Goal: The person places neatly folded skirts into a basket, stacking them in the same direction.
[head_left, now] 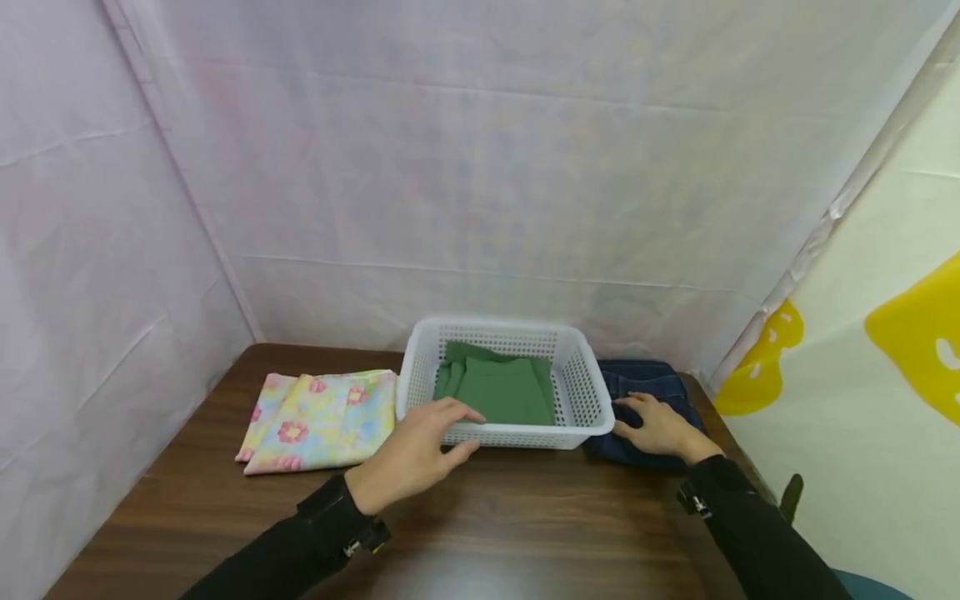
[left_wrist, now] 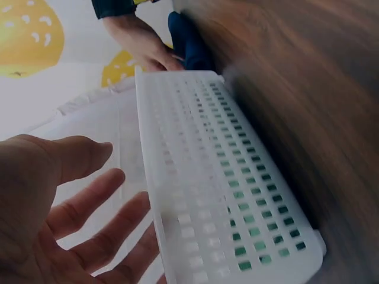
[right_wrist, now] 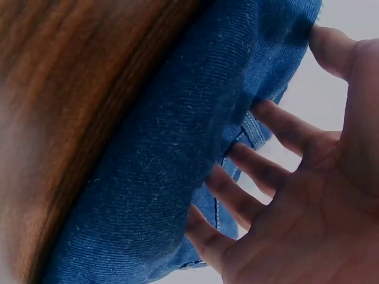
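Denim point(right_wrist: 160, 148) is lying folded at the basket's point(head_left: 525, 431) three o'clock. The right hand point(head_left: 663, 429) is touching it, fingers apart; the left hand point(head_left: 412, 450) is hanging loose at seven (touching plastic? I can't tell). Reaching seems underway; lifting would be needing curled fingers.

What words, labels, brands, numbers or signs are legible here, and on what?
None readable in any view.
White basket, green cloth, blue denim: no lettering visible.
Flowered cloth: pattern only.
Wrist mounts: any marking too small to read.
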The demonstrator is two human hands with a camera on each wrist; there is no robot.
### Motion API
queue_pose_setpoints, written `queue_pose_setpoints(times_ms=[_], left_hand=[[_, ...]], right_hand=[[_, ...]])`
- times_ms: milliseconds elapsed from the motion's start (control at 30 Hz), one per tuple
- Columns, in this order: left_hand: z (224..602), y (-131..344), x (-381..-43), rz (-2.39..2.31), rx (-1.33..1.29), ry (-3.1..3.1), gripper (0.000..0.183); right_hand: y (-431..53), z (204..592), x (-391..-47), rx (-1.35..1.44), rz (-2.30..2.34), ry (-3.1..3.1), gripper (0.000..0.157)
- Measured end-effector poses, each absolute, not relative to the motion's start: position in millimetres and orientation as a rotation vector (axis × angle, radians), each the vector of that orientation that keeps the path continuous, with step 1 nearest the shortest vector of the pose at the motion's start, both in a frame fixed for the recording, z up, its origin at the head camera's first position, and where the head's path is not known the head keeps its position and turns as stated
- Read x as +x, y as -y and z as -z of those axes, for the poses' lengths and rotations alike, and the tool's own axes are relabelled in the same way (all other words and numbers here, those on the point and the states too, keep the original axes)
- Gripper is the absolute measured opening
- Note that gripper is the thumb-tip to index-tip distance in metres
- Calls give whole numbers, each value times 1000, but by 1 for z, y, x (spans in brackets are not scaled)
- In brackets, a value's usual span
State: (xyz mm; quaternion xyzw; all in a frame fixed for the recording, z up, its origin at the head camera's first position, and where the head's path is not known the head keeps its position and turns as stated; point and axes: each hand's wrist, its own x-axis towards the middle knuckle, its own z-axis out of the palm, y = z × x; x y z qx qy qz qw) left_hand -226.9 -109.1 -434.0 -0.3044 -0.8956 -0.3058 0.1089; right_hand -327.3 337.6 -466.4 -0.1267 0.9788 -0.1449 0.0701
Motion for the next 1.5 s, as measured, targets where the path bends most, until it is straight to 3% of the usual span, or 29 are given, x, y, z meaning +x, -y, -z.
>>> queue_pose_setpoints(times_ms=[467, 1000, 1500], left_hand=[[447, 76, -215, 741, -1214, 2481, 30], [471, 28, -218, 478, -1400, 2711, 53], [479, -22, -219, 547, -1585, 2834, 73]], right_hand=[[-338, 477, -301, -408, 366, -3013, 78], [-340, 475, -239, -286, 319, -3020, 77], [-342, 462, -181, -421, 372, -2888, 36]])
